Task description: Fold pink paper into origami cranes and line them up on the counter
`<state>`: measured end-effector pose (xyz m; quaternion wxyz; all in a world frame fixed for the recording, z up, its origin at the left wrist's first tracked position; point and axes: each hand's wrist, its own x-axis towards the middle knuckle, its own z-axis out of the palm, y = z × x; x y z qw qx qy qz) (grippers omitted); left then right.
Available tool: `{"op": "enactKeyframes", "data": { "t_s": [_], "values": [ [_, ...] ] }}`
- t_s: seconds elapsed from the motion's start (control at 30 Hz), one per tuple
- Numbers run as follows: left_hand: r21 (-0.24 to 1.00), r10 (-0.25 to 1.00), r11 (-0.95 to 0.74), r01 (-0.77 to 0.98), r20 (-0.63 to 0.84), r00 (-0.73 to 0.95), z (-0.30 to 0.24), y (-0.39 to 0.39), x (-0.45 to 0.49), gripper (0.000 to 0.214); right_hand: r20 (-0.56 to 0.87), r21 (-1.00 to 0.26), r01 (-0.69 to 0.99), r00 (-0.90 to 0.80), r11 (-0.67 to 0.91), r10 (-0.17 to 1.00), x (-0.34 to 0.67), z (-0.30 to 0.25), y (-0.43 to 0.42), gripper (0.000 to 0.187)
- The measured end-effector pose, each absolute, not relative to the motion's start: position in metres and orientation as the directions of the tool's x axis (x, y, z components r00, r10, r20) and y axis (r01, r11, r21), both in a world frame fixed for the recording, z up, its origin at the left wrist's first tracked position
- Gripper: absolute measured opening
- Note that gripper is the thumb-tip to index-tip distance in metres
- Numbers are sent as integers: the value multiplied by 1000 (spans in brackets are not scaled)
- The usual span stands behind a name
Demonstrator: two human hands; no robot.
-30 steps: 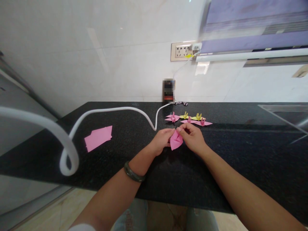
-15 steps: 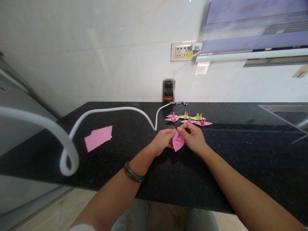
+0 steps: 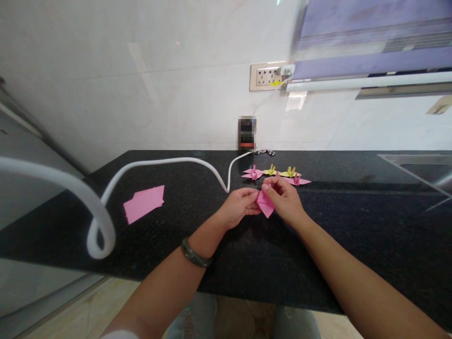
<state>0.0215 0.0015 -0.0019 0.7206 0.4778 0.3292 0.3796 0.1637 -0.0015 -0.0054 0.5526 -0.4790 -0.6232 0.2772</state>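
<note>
A small piece of folded pink origami paper [image 3: 266,204] is between my hands, above the dark counter. My right hand [image 3: 285,199] pinches its upper edge between thumb and fingers. On the other side, my left hand [image 3: 240,205] has its thumb and fingers closed at the paper's left edge; its fingertips are partly behind the paper. Just beyond my hands sit folded paper cranes: a pink crane [image 3: 254,173], a yellow crane [image 3: 291,172] and several others, one of them partly hidden by my right hand.
Pink paper sheets [image 3: 144,203] lie on the black counter [image 3: 190,188] to the left. A thick white flexible holder [image 3: 169,161] curves across the left side. Against the wall stands a phone-like device [image 3: 247,133], with a wall socket [image 3: 267,76] above. A sink edge [image 3: 406,176] is at right.
The folded pink paper has turned and shifted slightly right, with its lower point now nearer my right hand. My left fingers have straightened somewhat beside it.
</note>
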Motion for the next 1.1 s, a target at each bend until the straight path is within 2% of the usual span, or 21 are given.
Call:
{"op": "enactKeyframes", "data": {
  "t_s": [0.3, 0.4, 0.5, 0.6, 0.83, 1.1],
  "values": [
    [932, 934, 167, -321, -46, 353, -4, 5, 21, 24, 400, -908, 169, 72, 384, 914, 161, -9, 3, 40],
    [923, 949, 151, -354, -35, 314, -3, 6, 20, 23, 357, -920, 208, 92, 333, 929, 162, -12, 5, 40],
    [926, 953, 142, -351, -32, 301, -3, 6, 20, 24, 304, -923, 252, 18, 290, 952, 163, -13, 4, 31],
    [932, 946, 139, -335, -25, 322, -4, 6, 20, 25, 282, -907, 299, -92, 297, 955, 164, -12, 2, 26],
    [936, 948, 128, -328, -18, 319, -5, 7, 20, 26, 284, -868, 367, -184, 333, 941, 164, -11, 0, 27],
    [949, 944, 128, -289, -27, 330, -4, 5, 19, 26, 294, -839, 429, -160, 335, 942, 164, -9, 0, 27]
  ]
}}
